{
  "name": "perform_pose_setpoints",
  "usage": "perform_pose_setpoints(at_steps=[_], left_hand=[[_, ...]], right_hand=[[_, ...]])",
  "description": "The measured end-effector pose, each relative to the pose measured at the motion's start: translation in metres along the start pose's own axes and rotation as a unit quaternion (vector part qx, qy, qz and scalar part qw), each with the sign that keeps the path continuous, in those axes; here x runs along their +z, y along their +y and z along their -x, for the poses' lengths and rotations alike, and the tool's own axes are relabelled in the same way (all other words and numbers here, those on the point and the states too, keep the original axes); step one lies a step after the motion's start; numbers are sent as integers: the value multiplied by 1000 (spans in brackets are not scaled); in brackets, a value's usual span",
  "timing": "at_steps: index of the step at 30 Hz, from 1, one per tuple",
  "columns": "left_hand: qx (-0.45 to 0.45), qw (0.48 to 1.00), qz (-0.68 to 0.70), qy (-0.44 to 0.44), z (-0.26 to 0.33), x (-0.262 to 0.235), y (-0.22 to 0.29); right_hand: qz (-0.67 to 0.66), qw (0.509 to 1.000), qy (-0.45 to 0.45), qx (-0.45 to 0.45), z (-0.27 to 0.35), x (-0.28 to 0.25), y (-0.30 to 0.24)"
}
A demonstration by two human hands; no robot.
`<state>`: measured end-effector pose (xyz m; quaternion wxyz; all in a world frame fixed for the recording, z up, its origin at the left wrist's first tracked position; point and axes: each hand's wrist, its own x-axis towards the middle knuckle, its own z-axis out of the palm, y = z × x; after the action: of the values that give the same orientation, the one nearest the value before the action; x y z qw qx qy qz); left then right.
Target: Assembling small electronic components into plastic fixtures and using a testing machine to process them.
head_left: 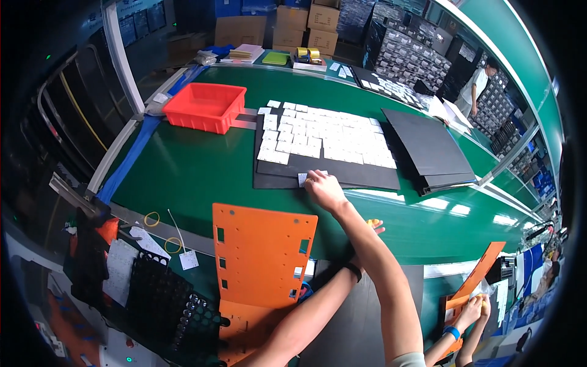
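Observation:
My right arm crosses over my left forearm. My right hand is closed at the front edge of a black board, its fingertips pinching a small white square card. Overlapping rows of similar white cards cover most of that board. My left hand, with a black band on the wrist, lies mostly hidden beneath my right forearm. Only its fingertips show, some in yellow covers, stretched out with nothing visible in them. An orange panel with slots stands upright left of my forearms.
A red bin sits at the left of the green table. Black boards lie at the right. A black rack and a white tag are at the lower left. A co-worker's hands work at the lower right.

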<state>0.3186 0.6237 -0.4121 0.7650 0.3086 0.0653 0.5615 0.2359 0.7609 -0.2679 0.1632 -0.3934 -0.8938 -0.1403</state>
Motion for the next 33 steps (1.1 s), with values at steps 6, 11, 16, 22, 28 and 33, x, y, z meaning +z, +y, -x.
perform_pose_setpoints(at_steps=[6,11,16,22,28,33], left_hand=[[22,974,-137,177,-14,6,57],[-54,898,186,396,-54,65,111],[-47,935,256,242,-38,77,132],[-111,902,217,356,0,91,146],[-154,917,104,352,72,120,111],[-254,888,74,375,151,151,118]], right_hand=[[-137,971,121,152,4,-68,0],[-135,969,32,204,58,-157,15],[-145,968,-87,188,87,-181,-12],[-301,915,-40,265,54,-142,47],[-21,988,-127,80,26,-48,71],[1,990,-121,71,25,-7,43]])
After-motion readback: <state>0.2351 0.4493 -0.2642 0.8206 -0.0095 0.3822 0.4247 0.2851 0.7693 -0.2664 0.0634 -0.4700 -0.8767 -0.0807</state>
